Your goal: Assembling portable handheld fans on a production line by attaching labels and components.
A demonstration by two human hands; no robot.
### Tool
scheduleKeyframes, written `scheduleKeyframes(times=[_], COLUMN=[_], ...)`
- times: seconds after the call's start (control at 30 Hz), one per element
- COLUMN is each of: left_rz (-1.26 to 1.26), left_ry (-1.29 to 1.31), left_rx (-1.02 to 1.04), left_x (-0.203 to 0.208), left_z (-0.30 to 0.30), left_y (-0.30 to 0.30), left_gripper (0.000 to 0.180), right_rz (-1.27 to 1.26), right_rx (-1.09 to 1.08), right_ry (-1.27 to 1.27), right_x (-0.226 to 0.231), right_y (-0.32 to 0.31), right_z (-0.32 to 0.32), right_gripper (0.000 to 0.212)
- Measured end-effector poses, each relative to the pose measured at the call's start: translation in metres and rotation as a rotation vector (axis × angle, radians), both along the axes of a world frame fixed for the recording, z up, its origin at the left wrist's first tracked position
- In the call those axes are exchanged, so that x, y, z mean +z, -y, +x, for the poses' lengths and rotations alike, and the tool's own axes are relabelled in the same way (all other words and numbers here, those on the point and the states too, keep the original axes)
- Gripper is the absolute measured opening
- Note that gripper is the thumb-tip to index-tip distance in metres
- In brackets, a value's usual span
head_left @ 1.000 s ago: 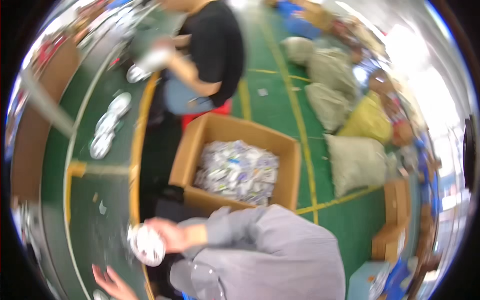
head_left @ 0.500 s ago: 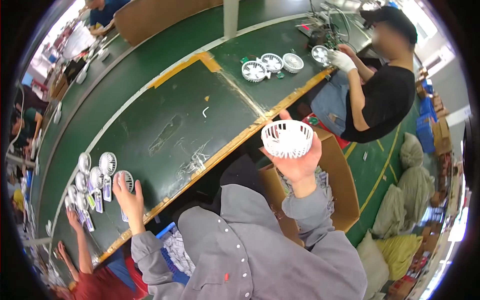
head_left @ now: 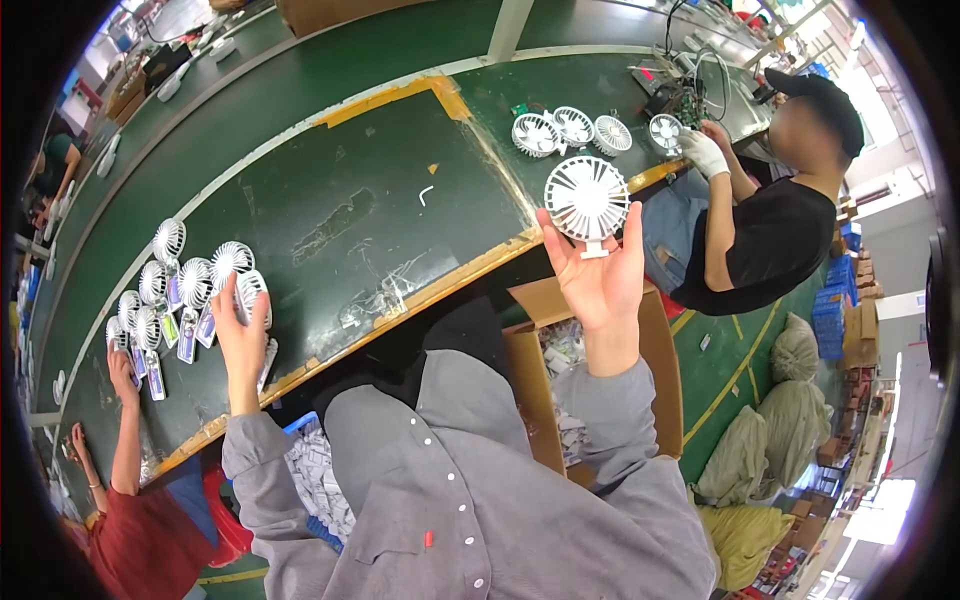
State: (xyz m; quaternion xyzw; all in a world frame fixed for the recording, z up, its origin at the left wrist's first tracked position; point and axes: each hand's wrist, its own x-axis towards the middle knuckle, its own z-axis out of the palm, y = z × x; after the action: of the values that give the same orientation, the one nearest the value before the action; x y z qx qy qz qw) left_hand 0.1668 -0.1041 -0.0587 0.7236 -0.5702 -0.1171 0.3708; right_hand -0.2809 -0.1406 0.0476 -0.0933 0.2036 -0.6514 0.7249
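Observation:
My right hand (head_left: 600, 290) is raised in front of the table edge, palm up. Its thumb and fingers hold a round white fan head (head_left: 588, 198) by the rim, slatted face toward me and a short stub at the bottom. On the left, my left hand (head_left: 242, 345) has its thumb and fingers around the head of a white handheld fan (head_left: 252, 290) on the green table (head_left: 330, 270). Beside it lie several more white handheld fans (head_left: 197, 280), some with coloured labels on their handles. My left fingertips partly cover the nearest heads.
A co-worker (head_left: 765, 240) at the right handles another fan head (head_left: 665, 133) near loose fan heads (head_left: 573, 126). At the lower left, another person's hand (head_left: 124, 375) touches the fan group. A cardboard box (head_left: 530, 390) and a blue bin (head_left: 300, 424) stand below the table edge.
The fan head in my right hand has tilted from its open cup side to its slatted face and risen. My left hand stays at the fan group while the whole view has shifted.

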Motion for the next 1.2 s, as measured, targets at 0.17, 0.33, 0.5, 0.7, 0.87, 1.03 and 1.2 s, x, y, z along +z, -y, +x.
scheduleKeyframes(times=[0.17,0.33,0.5,0.7,0.87,1.03,1.2], left_rz=[-0.142,-0.336,-0.356,-0.302,-0.422,-0.311,-0.348], left_ry=[-1.017,-1.452,-1.661,-1.664,-1.163,-0.781,-0.748], left_rx=[0.011,-0.096,-0.251,-0.338,-0.281,-0.450,-0.557], left_x=[0.018,0.063,0.089,0.107,0.096,0.116,0.124], left_z=[-0.007,-0.032,-0.068,-0.085,-0.091,-0.115,-0.140], left_y=[-0.001,-0.025,-0.028,-0.044,-0.054,-0.066,-0.067], left_gripper=[0.050,0.054,0.061,0.057,0.068,0.094,0.083], right_rz=[0.051,0.089,-0.308,-0.634,-0.507,-0.867,-0.504], right_rx=[-0.040,-0.095,-0.462,-0.485,-0.424,0.323,0.902], right_ry=[-0.063,-0.319,-1.876,-2.388,-2.597,-1.455,-0.874], right_x=[-0.009,-0.040,-0.113,-0.150,-0.148,-0.046,-0.035], right_y=[0.018,0.056,0.105,0.159,0.152,0.027,-0.066], right_z=[-0.013,-0.005,0.001,-0.006,0.006,0.097,0.121], right_gripper=[0.057,0.052,0.035,0.032,0.064,0.070,0.040])
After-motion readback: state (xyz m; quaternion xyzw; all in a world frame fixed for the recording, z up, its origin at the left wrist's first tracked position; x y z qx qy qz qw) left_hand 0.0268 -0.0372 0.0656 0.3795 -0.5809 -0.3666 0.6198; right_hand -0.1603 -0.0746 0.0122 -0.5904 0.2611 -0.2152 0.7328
